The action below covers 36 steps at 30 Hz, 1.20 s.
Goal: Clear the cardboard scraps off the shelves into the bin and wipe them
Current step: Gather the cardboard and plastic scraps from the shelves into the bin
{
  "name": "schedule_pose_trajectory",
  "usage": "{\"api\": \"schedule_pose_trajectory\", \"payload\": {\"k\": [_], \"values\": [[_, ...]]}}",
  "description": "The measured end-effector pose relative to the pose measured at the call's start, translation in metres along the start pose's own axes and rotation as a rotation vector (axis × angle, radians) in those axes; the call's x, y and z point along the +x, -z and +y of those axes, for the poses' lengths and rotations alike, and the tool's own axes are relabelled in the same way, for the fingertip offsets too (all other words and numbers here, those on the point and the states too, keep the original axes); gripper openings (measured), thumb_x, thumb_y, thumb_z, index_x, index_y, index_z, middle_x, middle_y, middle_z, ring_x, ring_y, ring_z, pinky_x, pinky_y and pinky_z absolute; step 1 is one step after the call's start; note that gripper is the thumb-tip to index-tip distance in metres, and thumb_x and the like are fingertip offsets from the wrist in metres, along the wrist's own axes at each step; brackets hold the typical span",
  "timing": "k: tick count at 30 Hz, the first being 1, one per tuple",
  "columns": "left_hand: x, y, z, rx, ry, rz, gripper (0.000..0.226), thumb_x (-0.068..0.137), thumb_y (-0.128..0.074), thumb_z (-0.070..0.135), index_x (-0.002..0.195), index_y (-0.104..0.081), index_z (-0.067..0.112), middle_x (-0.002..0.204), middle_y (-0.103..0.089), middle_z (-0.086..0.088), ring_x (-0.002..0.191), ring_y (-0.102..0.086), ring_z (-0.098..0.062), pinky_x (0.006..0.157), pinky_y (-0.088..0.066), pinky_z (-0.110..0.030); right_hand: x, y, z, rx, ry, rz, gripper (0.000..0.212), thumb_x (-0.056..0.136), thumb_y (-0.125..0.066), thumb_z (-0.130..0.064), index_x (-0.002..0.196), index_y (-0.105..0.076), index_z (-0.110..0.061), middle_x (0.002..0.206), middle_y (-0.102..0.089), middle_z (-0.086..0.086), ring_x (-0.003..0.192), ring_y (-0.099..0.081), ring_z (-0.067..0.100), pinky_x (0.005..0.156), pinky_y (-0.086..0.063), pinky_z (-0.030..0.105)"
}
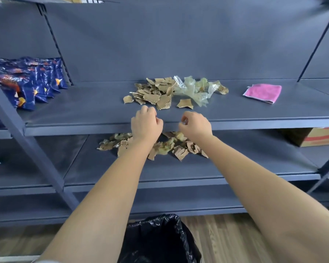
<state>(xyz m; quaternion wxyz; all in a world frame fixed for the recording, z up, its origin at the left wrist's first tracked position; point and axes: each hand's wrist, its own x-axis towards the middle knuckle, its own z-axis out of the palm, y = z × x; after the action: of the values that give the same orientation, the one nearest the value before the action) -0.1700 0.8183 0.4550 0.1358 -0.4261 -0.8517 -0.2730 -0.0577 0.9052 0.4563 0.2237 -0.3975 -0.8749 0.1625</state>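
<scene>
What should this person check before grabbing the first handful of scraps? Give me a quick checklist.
1. Hands free: left hand and right hand have curled fingers, nothing visible in them: ok.
2. Bin placed: black-lined, open, on the floor below the arms: ok.
3. Upper scrap pile reachable: just beyond both hands: ok.
4. Lower shelf cleared: lower scrap pile lies on it: not ok.
5. Pink cloth ready for wiping: on the upper shelf, right of the pile: ok.
6. Room inside the bin: interior hidden: cannot tell.
</scene>
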Motion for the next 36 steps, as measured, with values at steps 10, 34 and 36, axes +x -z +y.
{"api": "schedule_pose_trajectory", "payload": {"k": [10, 34, 36], "values": [[0.045, -0.03, 0.002, 0.009, -0.004, -0.011, 0.026, 0.09, -0.047, 0.018, 0.113, -0.053, 0.007, 0.122, -0.05, -0.01, 0.11, -0.049, -0.029, 0.089, -0.039, -0.04, 0.053, -0.001, 0.013, 0.003, 0.012, 0.017, 0.023, 0.085, -0.047, -0.017, 0.103, -0.058, -0.007, 0.104, -0.062, 0.009, 0.093, -0.055, 0.03, 0.068, -0.036, 0.028], [0.144, -0.085, 0.004, -0.118, 0.29, -0.13, 0.075, 0.079, -0.052, 0.061, 0.143, -0.02, 0.039, 0.157, 0.013, -0.001, 0.144, 0.01, -0.038, 0.107, -0.019, -0.067, 0.192, 0.017, 0.106, 0.025, -0.123, 0.075, 0.055, 0.087, -0.045, -0.044, 0.138, -0.034, -0.027, 0.156, -0.014, 0.004, 0.144, -0.009, 0.028, 0.113, -0.008, 0.052], [0.149, -0.088, -0.003, -0.102, 0.322, -0.146, 0.08, 0.077, -0.051, 0.067, 0.144, -0.016, 0.041, 0.157, 0.016, 0.0, 0.143, 0.013, -0.037, 0.107, -0.017, -0.068, 0.204, 0.018, 0.117, 0.042, -0.17, 0.057, 0.057, 0.088, -0.043, -0.047, 0.141, -0.032, -0.029, 0.158, -0.011, 0.002, 0.145, -0.008, 0.028, 0.113, -0.009, 0.054]]}}
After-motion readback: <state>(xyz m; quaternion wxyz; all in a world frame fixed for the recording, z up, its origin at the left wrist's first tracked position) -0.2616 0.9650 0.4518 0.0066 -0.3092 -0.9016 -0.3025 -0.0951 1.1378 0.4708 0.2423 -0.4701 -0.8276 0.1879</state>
